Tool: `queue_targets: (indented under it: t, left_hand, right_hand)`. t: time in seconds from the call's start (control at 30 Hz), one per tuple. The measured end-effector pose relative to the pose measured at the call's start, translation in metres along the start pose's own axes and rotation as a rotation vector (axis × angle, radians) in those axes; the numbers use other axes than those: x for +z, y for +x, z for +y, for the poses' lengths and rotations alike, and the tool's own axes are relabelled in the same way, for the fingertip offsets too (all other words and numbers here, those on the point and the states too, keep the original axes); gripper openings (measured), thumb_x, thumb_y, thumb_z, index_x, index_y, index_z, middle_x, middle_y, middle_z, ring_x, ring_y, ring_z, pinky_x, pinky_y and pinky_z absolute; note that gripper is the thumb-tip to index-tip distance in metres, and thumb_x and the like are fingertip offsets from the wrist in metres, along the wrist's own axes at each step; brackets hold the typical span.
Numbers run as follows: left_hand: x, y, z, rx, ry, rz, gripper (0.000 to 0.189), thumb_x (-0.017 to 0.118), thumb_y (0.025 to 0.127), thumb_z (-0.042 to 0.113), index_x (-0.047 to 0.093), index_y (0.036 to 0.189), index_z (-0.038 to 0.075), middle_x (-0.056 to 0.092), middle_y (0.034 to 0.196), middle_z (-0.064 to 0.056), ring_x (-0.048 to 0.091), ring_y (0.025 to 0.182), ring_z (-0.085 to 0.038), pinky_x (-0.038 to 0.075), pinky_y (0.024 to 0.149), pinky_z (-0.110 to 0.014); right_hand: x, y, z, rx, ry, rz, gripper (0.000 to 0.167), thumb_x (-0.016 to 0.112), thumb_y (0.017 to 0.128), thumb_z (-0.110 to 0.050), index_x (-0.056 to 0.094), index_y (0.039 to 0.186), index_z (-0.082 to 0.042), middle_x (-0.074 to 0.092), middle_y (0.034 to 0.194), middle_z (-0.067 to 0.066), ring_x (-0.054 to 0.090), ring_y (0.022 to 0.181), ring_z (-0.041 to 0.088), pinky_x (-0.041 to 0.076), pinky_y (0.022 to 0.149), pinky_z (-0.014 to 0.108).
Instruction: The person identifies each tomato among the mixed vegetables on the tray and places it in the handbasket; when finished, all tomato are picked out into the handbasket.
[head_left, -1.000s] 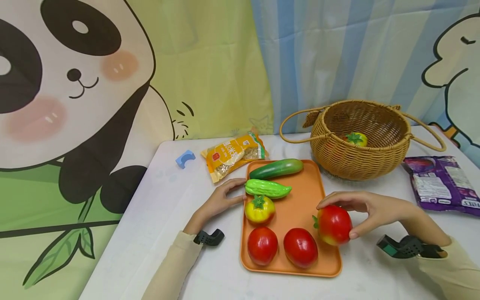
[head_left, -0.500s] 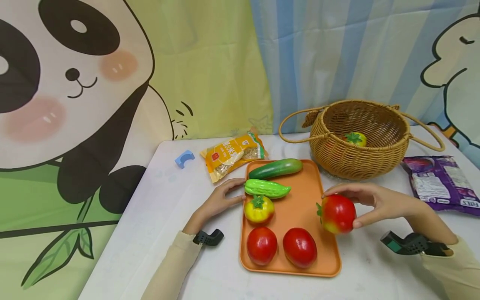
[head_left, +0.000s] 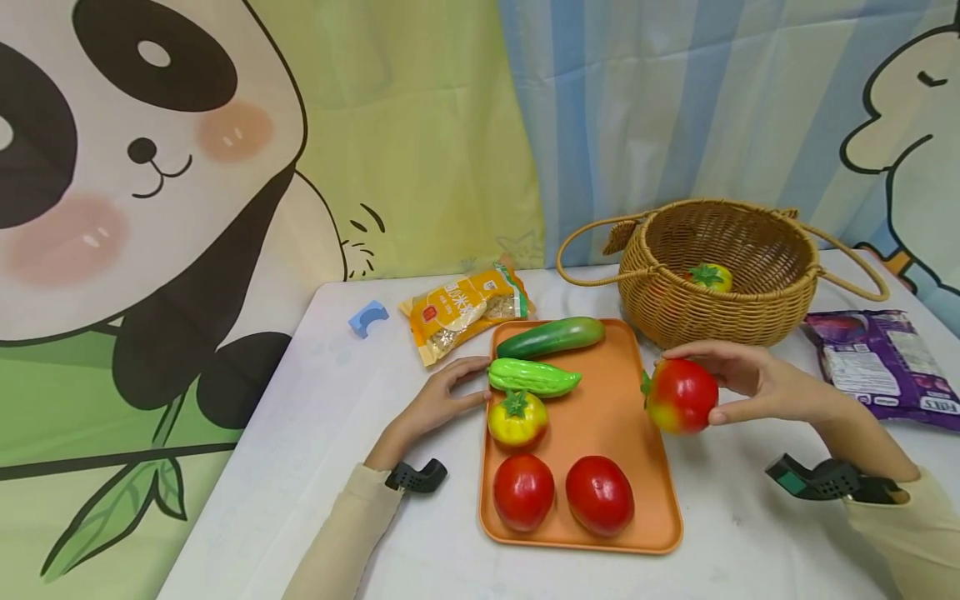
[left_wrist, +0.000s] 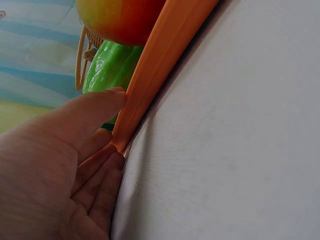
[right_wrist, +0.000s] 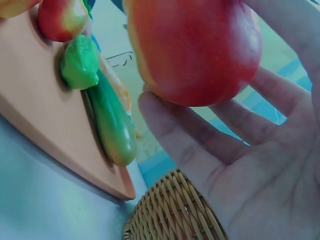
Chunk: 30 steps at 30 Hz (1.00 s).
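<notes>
My right hand [head_left: 772,387] holds a red-and-yellow toy tomato [head_left: 684,396] between thumb and fingers, above the right edge of the orange tray [head_left: 592,417]. Its green leafy top points left. In the right wrist view the tomato [right_wrist: 195,50] fills the top, with fingers [right_wrist: 185,135] under it. My left hand [head_left: 442,404] rests at the tray's left side; the left wrist view has its thumb [left_wrist: 95,107] and fingertips against the tray rim [left_wrist: 150,75]. On the tray lie a cucumber [head_left: 551,337], a light green bitter melon [head_left: 534,377], a yellow-topped tomato [head_left: 517,419] and two red tomatoes [head_left: 524,492].
A wicker basket [head_left: 712,312] with a yellow-topped tomato [head_left: 711,277] inside stands behind the tray's right corner, handles spread out. Near it lies a purple packet [head_left: 885,367]. An orange-yellow food bag [head_left: 468,308] and a small blue block [head_left: 368,318] sit at the back left.
My right hand has raised the tomato and carried it away from me and slightly right, closer to the basket. The left hand has stayed at the tray's edge.
</notes>
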<state>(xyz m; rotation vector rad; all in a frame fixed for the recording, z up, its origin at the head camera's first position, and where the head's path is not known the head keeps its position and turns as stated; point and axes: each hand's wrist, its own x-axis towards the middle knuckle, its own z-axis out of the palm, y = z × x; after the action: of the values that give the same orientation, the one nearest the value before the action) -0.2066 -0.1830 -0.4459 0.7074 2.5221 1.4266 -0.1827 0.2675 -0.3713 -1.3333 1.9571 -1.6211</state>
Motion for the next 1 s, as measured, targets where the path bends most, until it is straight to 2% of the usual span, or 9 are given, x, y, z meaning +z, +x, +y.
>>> queue_targets:
  t: [0.27,0.37,0.7,0.83,1.0]
  left_hand:
    - [0.000,0.000,-0.003,0.003,0.007,0.007,0.052,0.072,0.090,0.018,0.054,0.139,0.012,0.050,0.144,-0.003,0.046,0.134,-0.019,0.035,0.114,-0.035]
    - [0.000,0.000,-0.002,0.007,0.004,0.006,0.052,0.072,0.090,0.018,0.054,0.139,0.012,0.050,0.144,-0.004,0.046,0.134,-0.019,0.036,0.114,-0.035]
    - [0.001,0.001,0.000,0.001,0.006,0.008,0.053,0.072,0.090,0.019,0.054,0.139,0.012,0.050,0.145,-0.003,0.044,0.135,-0.019,0.034,0.115,-0.037]
    - [0.000,0.000,0.000,0.007,-0.003,0.006,0.052,0.072,0.090,0.018,0.054,0.139,0.011,0.050,0.144,-0.004,0.045,0.135,-0.020,0.035,0.114,-0.037]
    - [0.000,0.001,0.000,0.014,0.002,0.005,0.053,0.072,0.090,0.019,0.054,0.139,0.012,0.051,0.144,-0.004,0.045,0.135,-0.020,0.035,0.114,-0.038]
  right_hand:
    - [-0.004,0.001,0.004,-0.148,0.086,0.069,0.074,0.060,0.069,0.032,0.038,0.138,0.017,0.052,0.141,0.014,0.052,0.125,0.019,0.048,0.100,0.024]
    - [-0.006,0.001,0.005,-0.174,0.105,0.104,0.074,0.060,0.069,0.032,0.037,0.138,0.017,0.052,0.140,0.015,0.052,0.125,0.020,0.049,0.099,0.025]
    - [-0.012,0.003,-0.005,-0.171,0.083,0.168,0.072,0.063,0.071,0.030,0.039,0.137,0.017,0.054,0.137,0.014,0.056,0.119,0.019,0.056,0.089,0.026]
    - [-0.018,0.003,-0.013,-0.135,0.072,0.191,0.071,0.063,0.074,0.028,0.039,0.139,0.014,0.052,0.140,0.010,0.054,0.121,0.017,0.056,0.087,0.026]
    - [-0.029,0.004,-0.023,-0.140,0.103,0.204,0.068,0.060,0.079,0.027,0.037,0.142,0.013,0.050,0.143,0.011,0.054,0.124,0.018,0.055,0.089,0.026]
